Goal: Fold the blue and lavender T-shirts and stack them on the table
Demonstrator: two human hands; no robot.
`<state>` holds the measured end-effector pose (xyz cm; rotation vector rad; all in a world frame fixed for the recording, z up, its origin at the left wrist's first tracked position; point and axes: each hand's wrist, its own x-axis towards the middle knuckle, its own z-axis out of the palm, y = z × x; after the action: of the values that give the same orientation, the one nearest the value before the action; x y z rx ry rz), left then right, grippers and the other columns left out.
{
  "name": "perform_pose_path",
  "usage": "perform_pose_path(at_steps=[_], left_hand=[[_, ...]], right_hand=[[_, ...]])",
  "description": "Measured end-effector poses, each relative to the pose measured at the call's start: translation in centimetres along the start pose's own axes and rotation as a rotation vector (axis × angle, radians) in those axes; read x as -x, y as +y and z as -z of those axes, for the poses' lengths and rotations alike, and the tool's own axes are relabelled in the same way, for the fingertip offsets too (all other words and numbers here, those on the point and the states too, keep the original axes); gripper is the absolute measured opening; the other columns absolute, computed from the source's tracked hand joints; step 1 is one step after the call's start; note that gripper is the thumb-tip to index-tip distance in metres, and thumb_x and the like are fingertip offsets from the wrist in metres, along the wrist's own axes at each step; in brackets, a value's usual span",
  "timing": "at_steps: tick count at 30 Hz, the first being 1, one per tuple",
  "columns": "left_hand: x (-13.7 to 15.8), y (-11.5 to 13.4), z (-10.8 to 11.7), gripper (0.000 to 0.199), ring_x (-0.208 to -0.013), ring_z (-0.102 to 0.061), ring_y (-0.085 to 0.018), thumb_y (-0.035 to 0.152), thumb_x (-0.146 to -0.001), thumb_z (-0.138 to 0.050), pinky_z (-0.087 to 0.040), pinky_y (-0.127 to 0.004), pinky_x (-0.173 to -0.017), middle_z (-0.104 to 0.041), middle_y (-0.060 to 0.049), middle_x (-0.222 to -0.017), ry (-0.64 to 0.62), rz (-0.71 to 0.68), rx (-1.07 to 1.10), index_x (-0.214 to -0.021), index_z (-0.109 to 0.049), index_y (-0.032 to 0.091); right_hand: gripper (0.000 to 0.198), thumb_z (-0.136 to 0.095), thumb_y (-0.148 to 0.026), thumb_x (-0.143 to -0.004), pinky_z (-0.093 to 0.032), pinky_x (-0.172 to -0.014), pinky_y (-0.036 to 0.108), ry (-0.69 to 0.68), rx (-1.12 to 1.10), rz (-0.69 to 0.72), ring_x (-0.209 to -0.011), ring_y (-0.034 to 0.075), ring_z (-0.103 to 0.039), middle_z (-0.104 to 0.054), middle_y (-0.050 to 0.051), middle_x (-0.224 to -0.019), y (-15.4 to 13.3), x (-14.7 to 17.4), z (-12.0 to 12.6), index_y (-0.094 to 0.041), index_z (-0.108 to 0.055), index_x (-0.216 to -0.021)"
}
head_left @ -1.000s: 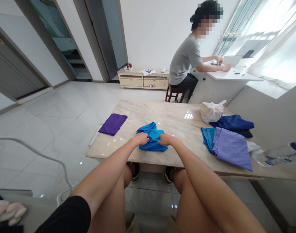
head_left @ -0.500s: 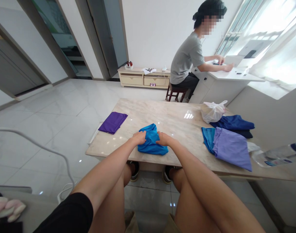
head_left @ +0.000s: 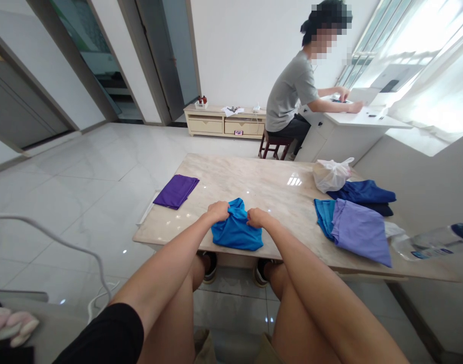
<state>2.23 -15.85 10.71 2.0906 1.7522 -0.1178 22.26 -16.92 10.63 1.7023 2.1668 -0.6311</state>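
A bright blue garment (head_left: 236, 231) lies bunched near the front edge of the marble table (head_left: 254, 184). My left hand (head_left: 218, 210) grips its upper left part, and my right hand (head_left: 257, 218) pinches its upper right part. The cloth hangs slightly raised between the two hands. A folded purple garment (head_left: 176, 191) lies flat at the table's left side, apart from my hands.
At the table's right lie a lavender garment (head_left: 362, 231) over a teal one, dark blue clothes (head_left: 362, 192) and a white plastic bag (head_left: 330, 175). A clear bottle (head_left: 430, 242) lies far right. A person (head_left: 292, 96) sits at a white desk behind. A cable (head_left: 64, 237) runs at left.
Both hands have pulled the blue garment a little nearer to the front edge and gathered its top, so it now looks more bunched and lifted.
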Motion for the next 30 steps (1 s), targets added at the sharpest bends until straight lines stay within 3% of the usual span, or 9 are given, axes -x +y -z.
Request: perform_pose_path(at_steps=[4,7,10,14,18,20,23,26,30], left_hand=[[0.9,1.2,2.2,0.036,-0.128,-0.073,-0.032,0.03,-0.1,-0.059,-0.057,-0.036,-0.1,-0.08,-0.01,-0.134,0.144,-0.018,0.043,-0.129,-0.081,0.03],[1.3,1.9,3.3,0.035,-0.123,-0.074,-0.031,0.03,-0.102,-0.057,-0.057,-0.037,-0.1,-0.082,-0.008,-0.13,0.315,-0.065,0.15,-0.127,-0.082,0.031],[1.3,2.5,3.8,0.032,-0.118,-0.074,-0.029,0.024,-0.101,-0.057,-0.056,-0.037,-0.103,-0.082,-0.007,-0.124,0.46,-0.249,0.301,-0.118,-0.083,0.028],[1.3,3.2,4.1,0.028,-0.109,-0.072,-0.023,0.018,-0.097,-0.055,-0.056,-0.033,-0.103,-0.078,-0.007,-0.114,0.521,-0.526,0.497,-0.108,-0.081,0.022],[1.5,3.4,4.4,0.026,-0.098,-0.071,-0.02,0.018,-0.098,-0.049,-0.055,-0.031,-0.096,-0.077,-0.003,-0.101,0.517,-0.578,0.643,-0.108,-0.074,0.019],[1.8,3.2,4.5,0.026,-0.095,-0.071,-0.02,0.021,-0.1,-0.048,-0.054,-0.031,-0.093,-0.077,-0.002,-0.098,0.515,-0.561,0.656,-0.108,-0.072,0.02],[2.1,2.7,4.6,0.024,-0.099,-0.073,-0.023,0.034,-0.105,-0.052,-0.053,-0.032,-0.093,-0.079,-0.004,-0.102,0.46,-0.542,0.582,-0.108,-0.072,0.021],[2.2,2.2,4.3,0.036,-0.101,-0.075,-0.028,0.055,-0.097,-0.07,-0.054,-0.033,-0.087,-0.08,-0.006,-0.105,0.315,-0.433,0.412,-0.114,-0.074,0.023],[1.6,1.5,3.7,0.04,-0.106,-0.076,-0.035,0.05,-0.083,-0.085,-0.054,-0.034,-0.084,-0.082,-0.011,-0.11,0.096,-0.264,0.106,-0.113,-0.079,0.024]], right_hand=[[0.022,-0.078,-0.022,-0.089,-0.057,-0.087,0.036,0.015,-0.019,-0.001,-0.113,0.036,-0.076,-0.08,0.019,-0.121,0.8,0.6,2.3,-0.014,-0.081,-0.11],[0.013,-0.079,-0.022,-0.086,-0.055,-0.085,0.034,0.034,-0.058,0.022,-0.104,0.033,-0.076,-0.081,0.016,-0.108,1.8,1.6,4.0,-0.016,-0.08,-0.097],[0.01,-0.075,-0.02,-0.084,-0.053,-0.084,0.032,0.137,-0.178,0.069,-0.099,0.027,-0.073,-0.079,0.013,-0.104,2.7,2.7,4.7,-0.017,-0.075,-0.093],[0.021,-0.074,-0.024,-0.079,-0.053,-0.088,0.03,0.415,-0.519,0.274,-0.101,0.023,-0.068,-0.074,0.005,-0.107,2.6,3.3,4.3,-0.021,-0.065,-0.098],[0.047,-0.074,-0.027,-0.079,-0.051,-0.071,0.027,0.364,-0.782,0.358,-0.08,0.019,-0.065,-0.07,-0.005,-0.085,1.9,3.2,3.9,-0.022,-0.059,-0.123],[0.037,-0.072,-0.027,-0.082,-0.049,-0.07,0.027,0.357,-0.746,0.393,-0.076,0.019,-0.065,-0.071,-0.004,-0.08,1.8,3.2,4.1,-0.021,-0.065,-0.118],[0.013,-0.065,-0.028,-0.09,-0.052,-0.08,0.031,0.542,-0.597,0.363,-0.085,0.023,-0.07,-0.079,0.003,-0.087,2.1,3.3,4.7,-0.02,-0.075,-0.092],[0.027,-0.058,-0.02,-0.09,-0.055,-0.092,0.035,0.771,-0.572,0.259,-0.099,0.027,-0.074,-0.084,0.006,-0.103,2.4,3.4,5.2,-0.022,-0.083,-0.101],[0.042,-0.058,-0.014,-0.081,-0.056,-0.097,0.037,0.916,-0.588,0.144,-0.108,0.029,-0.075,-0.085,0.005,-0.111,2.2,3.9,5.4,-0.026,-0.085,-0.111]])
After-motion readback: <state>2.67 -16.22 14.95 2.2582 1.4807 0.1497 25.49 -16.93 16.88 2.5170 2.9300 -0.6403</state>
